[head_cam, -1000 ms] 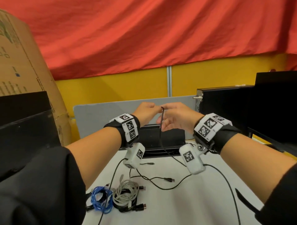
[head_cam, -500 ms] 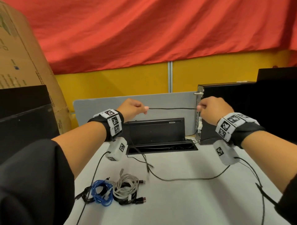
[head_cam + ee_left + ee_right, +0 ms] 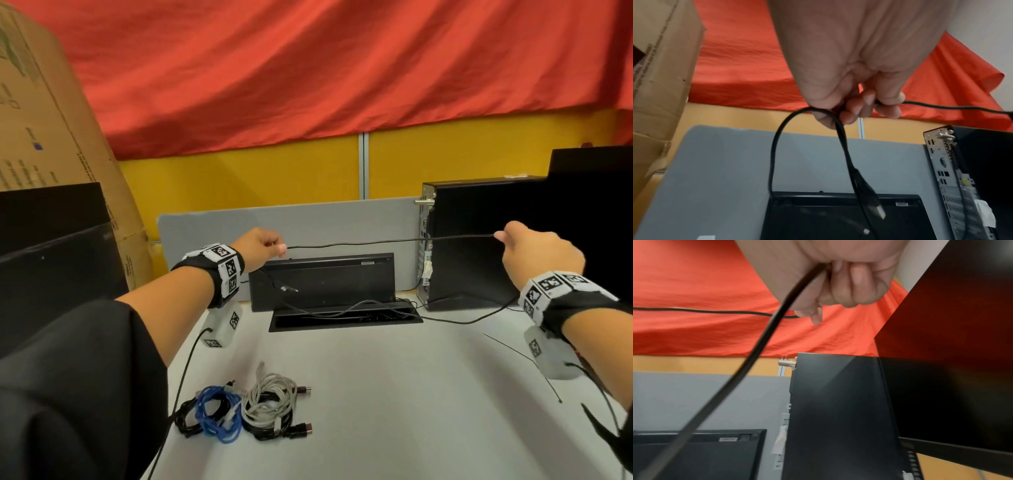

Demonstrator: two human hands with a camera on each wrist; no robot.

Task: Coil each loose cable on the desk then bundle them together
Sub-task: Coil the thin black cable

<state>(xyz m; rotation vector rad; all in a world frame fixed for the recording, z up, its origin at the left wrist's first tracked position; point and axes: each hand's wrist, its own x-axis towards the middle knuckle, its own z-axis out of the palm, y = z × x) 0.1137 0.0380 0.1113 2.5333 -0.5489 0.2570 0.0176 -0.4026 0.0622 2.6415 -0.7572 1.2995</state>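
A thin black cable (image 3: 387, 242) is stretched almost level between my two raised hands above the back of the desk. My left hand (image 3: 265, 245) pinches one end of it; a short loop and the plug (image 3: 869, 193) hang below the curled fingers (image 3: 888, 104). My right hand (image 3: 534, 250) grips the cable (image 3: 764, 344) farther along, and the rest trails down from it to the desk. Near the front left lie coiled cables: a blue one (image 3: 215, 414), a grey-white one (image 3: 270, 397) and black ones (image 3: 186, 418).
A black cable box (image 3: 322, 281) with an open slot stands at the desk's back middle, before a grey divider (image 3: 308, 219). A black computer case (image 3: 479, 240) and a monitor (image 3: 592, 192) stand at the right. A cardboard box (image 3: 44, 120) and dark monitors stand left.
My hands, together one second ago, have moved far apart, pulling the black cable out straight between them. The loose length has lifted off the middle of the desk.
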